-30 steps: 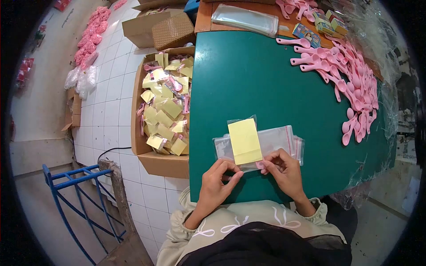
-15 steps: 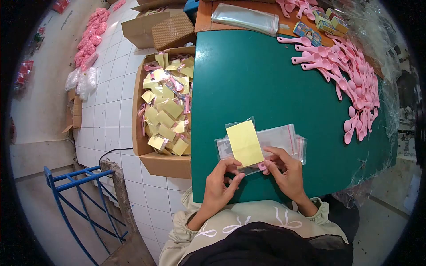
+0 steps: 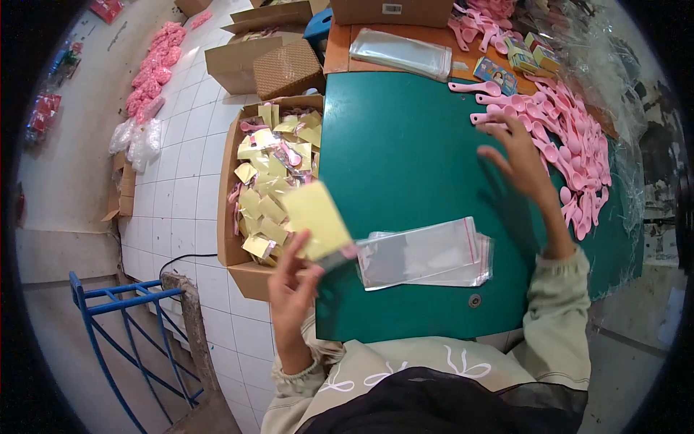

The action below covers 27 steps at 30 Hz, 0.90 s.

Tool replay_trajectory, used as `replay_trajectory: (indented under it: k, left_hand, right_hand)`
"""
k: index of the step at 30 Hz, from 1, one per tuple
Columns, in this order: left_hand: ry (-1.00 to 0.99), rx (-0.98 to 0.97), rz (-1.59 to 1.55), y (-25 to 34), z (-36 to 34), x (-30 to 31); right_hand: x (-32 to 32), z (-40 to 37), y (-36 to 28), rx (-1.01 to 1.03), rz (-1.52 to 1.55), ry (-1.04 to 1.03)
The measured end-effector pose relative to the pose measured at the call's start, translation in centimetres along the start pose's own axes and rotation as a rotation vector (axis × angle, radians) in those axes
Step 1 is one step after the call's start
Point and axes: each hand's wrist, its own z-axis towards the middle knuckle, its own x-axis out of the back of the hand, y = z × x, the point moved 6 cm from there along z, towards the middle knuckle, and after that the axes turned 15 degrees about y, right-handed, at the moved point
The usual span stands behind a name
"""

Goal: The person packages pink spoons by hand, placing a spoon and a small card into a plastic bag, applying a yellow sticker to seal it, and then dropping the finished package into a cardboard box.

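My left hand [image 3: 290, 296] pinches a clear plastic packet with a yellow card [image 3: 316, 220] in it, held between the table edge and the carton. A bit of pink, likely part of a spoon, shows at the packet's lower right corner. The packet is blurred. My right hand [image 3: 519, 155] is raised over the far right of the table, fingers apart and holding nothing. Close to its fingertips lies a big heap of pink plastic spoons [image 3: 578, 145]. Flat clear plastic bags [image 3: 423, 253] lie stacked on the green table [image 3: 405, 152] in front of me.
Left of the table stands a cardboard carton [image 3: 249, 281] full of similar yellow-card packets. At the back lie more clear bags [image 3: 401, 54], small printed boxes [image 3: 495, 74] and a brown carton [image 3: 390, 13]. A blue metal rack [image 3: 130, 296] stands at lower left.
My left hand has carried the packet left off the bag stack toward the carton. My right hand has let go of it and moved up and right to the spoons.
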Motion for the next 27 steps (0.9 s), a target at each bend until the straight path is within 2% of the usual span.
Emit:
replay_trajectory:
  k: [2, 5, 7, 8, 11, 14, 15, 17, 18, 19, 21, 23, 26, 27]
  left_hand:
    - [0.089, -0.009, 0.033, -1.3, 3.0, 2.0]
    - [0.184, -0.004, -0.007, -4.5, 7.4, 4.3]
    - [0.211, -0.03, 0.062, -8.8, 10.3, 6.4]
    - [0.222, -0.041, 0.095, -11.0, 11.6, 7.4]
    - [0.236, 0.081, 0.235, -16.9, 13.7, 9.8]
    - [0.288, 0.225, 0.214, -26.0, 16.0, 13.0]
    - [0.305, 0.209, 0.317, -26.5, 16.2, 13.2]
    - [0.302, 0.061, 0.775, -26.7, 16.7, 13.9]
    - [0.295, -0.018, 1.003, -25.5, 16.6, 13.8]
    - [0.348, -0.132, 0.882, -22.7, 16.3, 12.6]
    - [0.32, -0.338, 0.801, -16.5, 15.6, 9.1]
    - [0.221, -0.42, 0.538, -9.4, 14.4, 4.3]
    - [0.012, -0.593, 0.408, 3.3, 8.0, -4.6]
    - [-0.104, -0.589, 0.347, 4.9, 6.4, -7.1]
  right_hand:
    - [-2.6, 2.3, 4.8, 0.094, -0.072, 0.002]
    - [-5.3, 3.5, 8.4, 0.039, -0.243, -0.022]
    - [-6.6, 2.2, 9.6, 0.067, -0.294, 0.026]
    - [-6.8, 1.9, 9.8, 0.081, -0.324, 0.049]
    - [-5.3, -0.8, 8.0, 0.042, -0.367, 0.045]
    - [-3.3, -3.6, 6.9, -0.01, -0.304, 0.028]
    - [-2.4, -4.3, 6.2, 0.001, -0.26, 0.088]
    - [-1.3, -5.3, 5.9, -0.046, -0.235, 0.062]
    - [-0.9, -5.7, 5.8, -0.071, -0.223, 0.048]
    - [-0.4, -5.6, 5.2, -0.035, -0.199, 0.114]
    - [-0.3, -5.8, 5.3, -0.013, -0.214, 0.082]
    - [-0.1, -5.6, 4.8, 0.02, -0.239, 0.083]
    - [0.2, -5.0, 3.6, 0.054, -0.279, 0.138]
    - [0.3, -4.9, 3.5, 0.056, -0.279, 0.156]
